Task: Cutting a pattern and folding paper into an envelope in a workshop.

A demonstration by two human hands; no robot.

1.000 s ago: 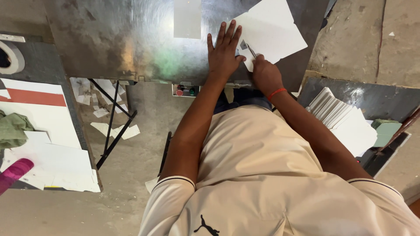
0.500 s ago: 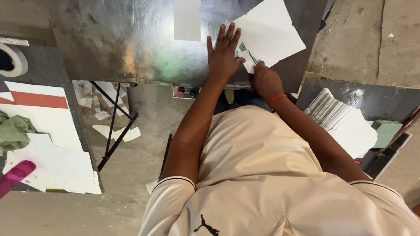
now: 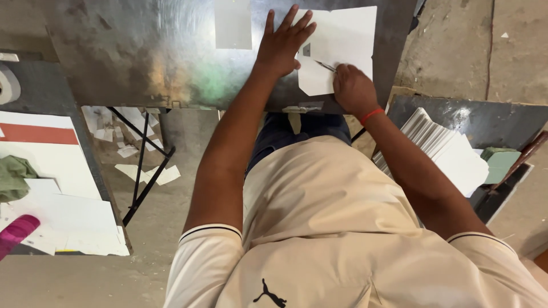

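A white card sheet (image 3: 342, 43) with cut corners lies on a shiny metal table (image 3: 142, 51). My left hand (image 3: 283, 43) lies flat on the sheet's left part, fingers spread, pressing it down. My right hand (image 3: 353, 88) is closed around a thin blade-like cutting tool (image 3: 324, 65) whose tip touches the sheet just right of my left thumb. A small rectangular notch shows in the sheet by the tool's tip.
A separate white rectangle (image 3: 233, 23) lies on the table left of my hands. A stack of white sheets (image 3: 439, 148) sits on a dark surface at right. White boards, a green cloth (image 3: 14, 177) and paper scraps (image 3: 142, 171) lie at left and on the floor.
The sheet has turned from a tilted position to lying square. My left hand stayed pressing on it, and my right hand with the tool shifted slightly with it.
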